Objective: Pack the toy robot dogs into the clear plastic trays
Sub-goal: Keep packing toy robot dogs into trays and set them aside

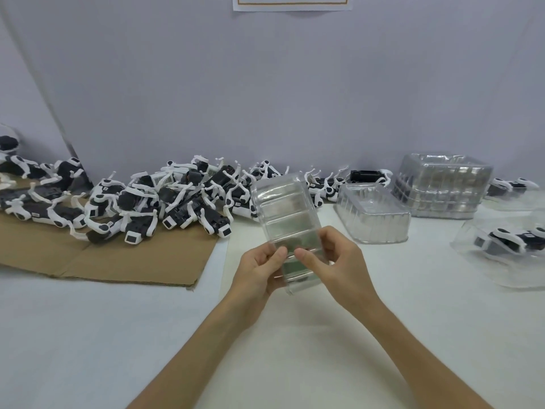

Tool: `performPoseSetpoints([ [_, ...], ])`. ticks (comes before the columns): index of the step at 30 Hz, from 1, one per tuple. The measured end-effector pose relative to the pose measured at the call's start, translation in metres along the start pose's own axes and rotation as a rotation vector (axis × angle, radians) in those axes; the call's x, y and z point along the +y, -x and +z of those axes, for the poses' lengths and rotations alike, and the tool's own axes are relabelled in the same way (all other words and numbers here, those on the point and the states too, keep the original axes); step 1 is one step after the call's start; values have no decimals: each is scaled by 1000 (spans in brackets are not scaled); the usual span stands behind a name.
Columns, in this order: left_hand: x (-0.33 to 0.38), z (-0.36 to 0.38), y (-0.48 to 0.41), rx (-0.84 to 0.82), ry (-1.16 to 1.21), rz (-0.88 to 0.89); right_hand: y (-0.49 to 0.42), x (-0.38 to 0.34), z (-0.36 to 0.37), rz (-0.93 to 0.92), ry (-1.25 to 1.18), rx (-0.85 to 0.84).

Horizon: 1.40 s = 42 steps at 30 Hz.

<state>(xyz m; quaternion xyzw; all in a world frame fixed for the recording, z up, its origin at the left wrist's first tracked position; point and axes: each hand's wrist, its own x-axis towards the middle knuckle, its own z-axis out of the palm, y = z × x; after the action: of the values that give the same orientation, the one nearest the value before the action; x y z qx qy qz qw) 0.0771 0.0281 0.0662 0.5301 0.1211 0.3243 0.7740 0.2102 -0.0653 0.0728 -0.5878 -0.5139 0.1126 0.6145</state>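
We see both hands raised over the white desk (295, 364) near the centre of the view, and between them a clear plastic tray (283, 208), held off the surface with its long axis running away toward 12 o'clock. The left hand (256, 273) grips the tray's near end from the 9 o'clock side, thumb on top and fingers curled beneath. The right hand (336, 261) pinches the same end from the 3 o'clock side, its thumb just beside the left thumb. We cannot make out anything inside the held tray beyond its moulded ribs and some greenish reflections. At 9 to 10 o'clock a heap of toy robot dogs (165, 202), black and white with legs sticking out at all angles, lies tangled against the wall, partly on a flat sheet of brown cardboard (118, 261). More dogs trail along the wall toward 12 o'clock behind the held tray. At 2 o'clock a single tray (371, 214) rests on the desk, and just beyond it stands a stack of trays (442, 184). At 3 o'clock, near the edge of the view, a packed dog (507, 240) sits inside clear plastic, with another dog (513, 187) farther back by the wall. A sheet of paper (292, 2) hangs on the wall at 12 o'clock.
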Motion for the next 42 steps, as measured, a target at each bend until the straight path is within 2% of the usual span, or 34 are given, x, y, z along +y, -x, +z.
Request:
performPoseSetpoints([
  [10, -2, 2, 3, 144, -113, 34, 3, 1, 2, -37, 43, -56],
  [22, 5, 2, 0, 275, -92, 12, -2, 4, -3, 24, -13, -5],
  [27, 4, -2, -3, 144, -91, 27, -9, 8, -10, 72, -79, 85],
  [30, 5, -7, -5, 124, -94, 52, -12, 9, -17, 112, -131, 154],
  [39, 10, -18, -9, 278, 5, 65, -17, 2, -31, 104, -236, 358],
  [42, 10, -22, -10, 302, 58, 60, -24, -8, -42, 26, -202, 362],
])
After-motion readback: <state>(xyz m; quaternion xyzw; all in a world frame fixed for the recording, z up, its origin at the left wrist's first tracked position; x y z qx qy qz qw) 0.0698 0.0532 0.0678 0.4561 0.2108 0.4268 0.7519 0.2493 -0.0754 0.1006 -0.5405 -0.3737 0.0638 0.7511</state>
